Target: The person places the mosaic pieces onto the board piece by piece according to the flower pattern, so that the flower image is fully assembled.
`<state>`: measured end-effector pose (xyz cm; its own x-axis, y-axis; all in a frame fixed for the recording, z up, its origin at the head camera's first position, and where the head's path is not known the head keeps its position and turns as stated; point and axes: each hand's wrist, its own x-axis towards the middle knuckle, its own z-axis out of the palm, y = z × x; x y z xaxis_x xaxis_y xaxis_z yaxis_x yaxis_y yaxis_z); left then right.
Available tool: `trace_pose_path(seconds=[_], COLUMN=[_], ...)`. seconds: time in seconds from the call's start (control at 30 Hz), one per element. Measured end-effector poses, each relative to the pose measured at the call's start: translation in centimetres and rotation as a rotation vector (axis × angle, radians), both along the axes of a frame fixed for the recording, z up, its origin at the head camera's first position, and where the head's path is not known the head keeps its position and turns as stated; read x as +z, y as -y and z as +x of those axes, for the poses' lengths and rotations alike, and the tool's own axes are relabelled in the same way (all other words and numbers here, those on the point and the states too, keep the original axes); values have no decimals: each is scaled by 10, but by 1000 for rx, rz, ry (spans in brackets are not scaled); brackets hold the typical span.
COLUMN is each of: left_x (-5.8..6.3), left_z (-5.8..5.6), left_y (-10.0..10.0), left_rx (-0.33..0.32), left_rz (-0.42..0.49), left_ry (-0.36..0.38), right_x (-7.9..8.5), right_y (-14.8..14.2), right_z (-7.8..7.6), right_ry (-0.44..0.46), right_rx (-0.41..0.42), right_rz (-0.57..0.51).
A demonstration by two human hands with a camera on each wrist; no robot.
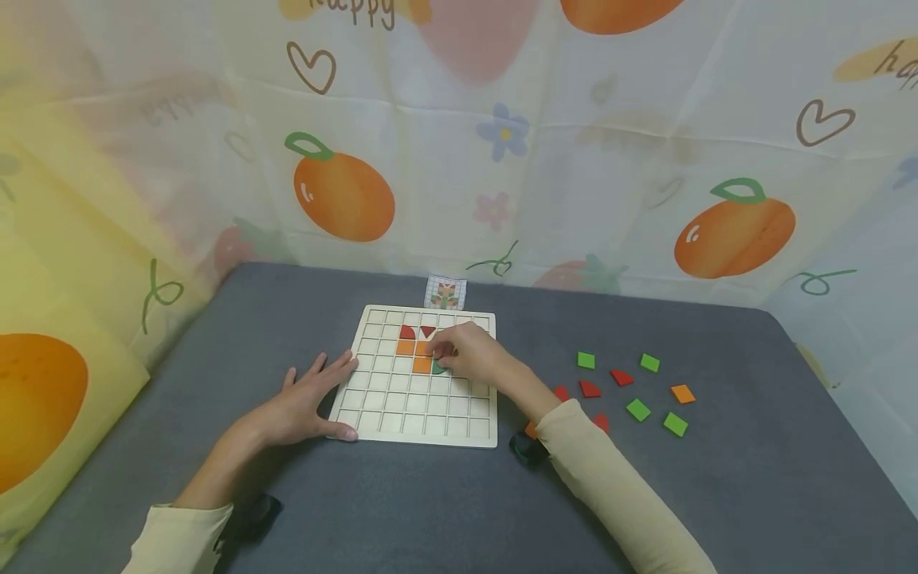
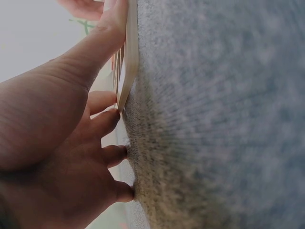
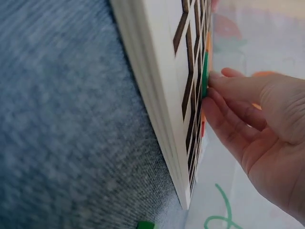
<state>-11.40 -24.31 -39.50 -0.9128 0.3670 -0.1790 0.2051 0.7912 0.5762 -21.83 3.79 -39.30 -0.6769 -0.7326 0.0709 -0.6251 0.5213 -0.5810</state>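
Note:
A pale gridded board point(image 1: 380, 402) lies on the table. On it are a red quarter-circle tile point(image 1: 406, 332), a red triangle tile point(image 1: 427, 331) and several orange square tiles point(image 1: 405, 347). My right hand point(image 1: 469, 352) reaches over the board, thumb and fingertips pinching a green tile point(image 3: 205, 74) at the grid surface; part of the tile is hidden. At the board's left side my left hand point(image 1: 304, 405) is spread, its thumb on the near left corner. In the left wrist view, some of its fingers point(image 2: 106, 123) touch the board's edge and others rest on the table.
Right of the board lie loose tiles: several green squares point(image 1: 637, 410), several red pieces point(image 1: 590, 389) and an orange square point(image 1: 683, 394). A small patterned picture card point(image 1: 445, 293) is behind the board. A fruit-print cloth point(image 1: 430, 159) hangs around the grey table point(image 1: 402, 502).

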Motion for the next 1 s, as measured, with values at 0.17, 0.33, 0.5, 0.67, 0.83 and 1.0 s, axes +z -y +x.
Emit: trace_pose_path(seconds=[0.17,0.33,0.5,0.67,0.83,1.0], left_x=[-2,-2,-1,1,0,0], left_z=[0,0,1,1,1,1], left_y=[0,1,1,1,0,0], left_rx=[-3,7,6,10,18,18], left_rz=[3,-1,-1,-6,-16,-17], left_ry=[-2,7,6,7,10,7], right_x=[-1,1,5,9,9,9], right_y=[-8,-20,-36,-56,-76,-97], right_z=[-1,-1,0,0,-2,1], right_ry=[-4,4,4,-1,-1,11], right_rx=[41,21,-33,-68,-113,-131], right_rz=[-22,-11,17,30,38,23])
